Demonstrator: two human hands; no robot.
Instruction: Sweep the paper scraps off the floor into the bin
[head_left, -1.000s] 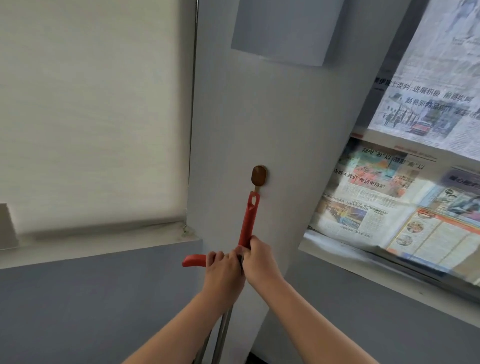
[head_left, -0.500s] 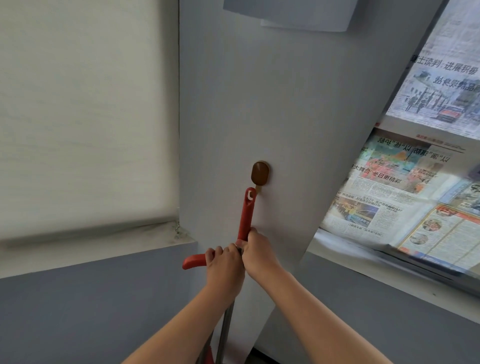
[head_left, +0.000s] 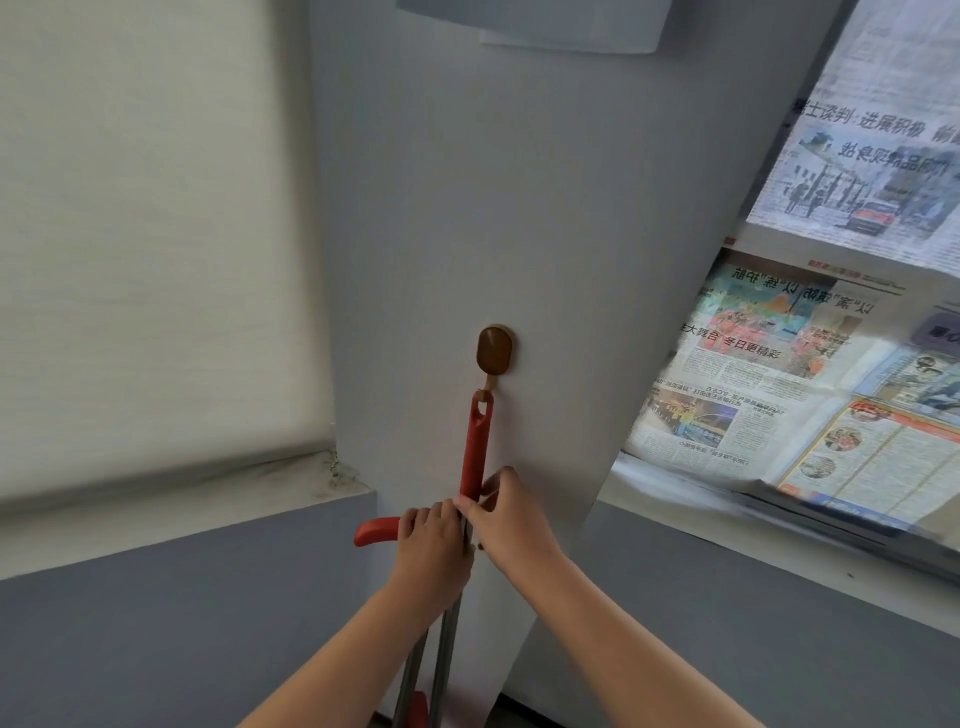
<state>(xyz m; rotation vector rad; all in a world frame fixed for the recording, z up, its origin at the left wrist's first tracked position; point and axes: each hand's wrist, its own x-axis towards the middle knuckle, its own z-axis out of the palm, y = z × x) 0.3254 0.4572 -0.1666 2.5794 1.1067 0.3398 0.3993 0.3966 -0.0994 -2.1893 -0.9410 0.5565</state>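
Observation:
Two long metal poles with red grips stand against a white wall pillar. The upright red broom handle (head_left: 476, 447) hangs by its eyelet on a brown wall hook (head_left: 494, 349). My right hand (head_left: 506, 514) pinches the bottom of that red grip. My left hand (head_left: 431, 545) is closed around the second pole, whose curved red dustpan handle (head_left: 375, 530) sticks out to the left. Both metal shafts (head_left: 441, 660) run down out of view. The floor, paper scraps and bin are hidden.
A white roller blind (head_left: 150, 234) and a windowsill (head_left: 171, 499) are on the left. Newspapers (head_left: 810, 374) cover the window on the right. A grey wall (head_left: 156, 634) lies below. A white panel (head_left: 545, 26) hangs at the top.
The broom's eyelet now sits on the hook's prong; earlier it hung just below it. The view has shifted closer and slightly right. Both hands keep their grip.

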